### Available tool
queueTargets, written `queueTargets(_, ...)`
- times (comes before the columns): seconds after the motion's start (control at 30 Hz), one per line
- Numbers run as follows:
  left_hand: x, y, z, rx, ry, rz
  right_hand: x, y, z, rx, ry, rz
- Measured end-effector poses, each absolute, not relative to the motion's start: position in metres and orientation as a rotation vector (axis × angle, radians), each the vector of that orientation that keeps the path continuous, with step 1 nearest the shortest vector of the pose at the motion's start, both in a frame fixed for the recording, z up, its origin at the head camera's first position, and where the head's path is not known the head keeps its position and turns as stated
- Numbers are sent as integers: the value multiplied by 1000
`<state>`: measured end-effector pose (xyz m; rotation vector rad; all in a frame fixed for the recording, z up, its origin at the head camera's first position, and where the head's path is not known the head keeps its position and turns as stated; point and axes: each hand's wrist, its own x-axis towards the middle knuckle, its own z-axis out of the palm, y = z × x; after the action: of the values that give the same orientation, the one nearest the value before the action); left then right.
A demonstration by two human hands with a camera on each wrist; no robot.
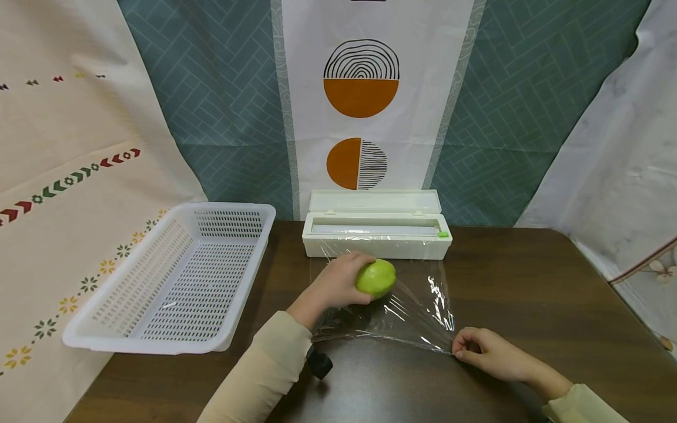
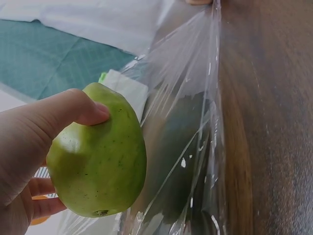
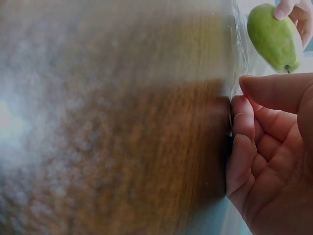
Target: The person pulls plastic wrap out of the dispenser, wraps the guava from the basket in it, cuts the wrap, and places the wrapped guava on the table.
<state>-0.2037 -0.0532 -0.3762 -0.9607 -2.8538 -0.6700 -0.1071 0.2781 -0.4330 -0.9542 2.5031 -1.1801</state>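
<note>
In the head view my left hand [image 1: 341, 282] grips a smooth green oval fruit [image 1: 378, 278] above a stretched sheet of cling film [image 1: 407, 317]. Seen from the left wrist, the thumb lies across the fruit [image 2: 100, 156] and other fingers curl behind it. My right hand [image 1: 492, 354] pinches the film's near right corner between thumb and fingers, close to the table. From the film dispenser [image 1: 376, 247], a white box with its lid raised, the film [image 2: 181, 132] runs toward me. Its roll lies inside the box.
A white perforated plastic basket [image 1: 227, 329] stands on the left of the dark wooden table [image 1: 508, 276]. Fabric curtains [image 1: 233, 106] hang behind the table and at both sides. A small green piece [image 1: 443, 234] sits on the dispenser's right front edge.
</note>
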Motion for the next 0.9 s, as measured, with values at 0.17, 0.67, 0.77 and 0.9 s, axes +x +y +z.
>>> queueTargets(0.17, -203, -47, -377, -960, -2864, -629, -107, 278, -434, -963, 2512, -1181)
queueTargets(0.67, -207, -36, -372, -985, -2844, -599, -107, 278, -434, -963, 2514, -1180)
queueTargets(0.77, -209, -34, -373, -988, -2857, -565, -107, 278, -434, -968, 2514, -1186)
queueTargets(0.9, -210, -30, -375, -999, -2882, -484, -107, 278, -434, -959, 2500, -1193)
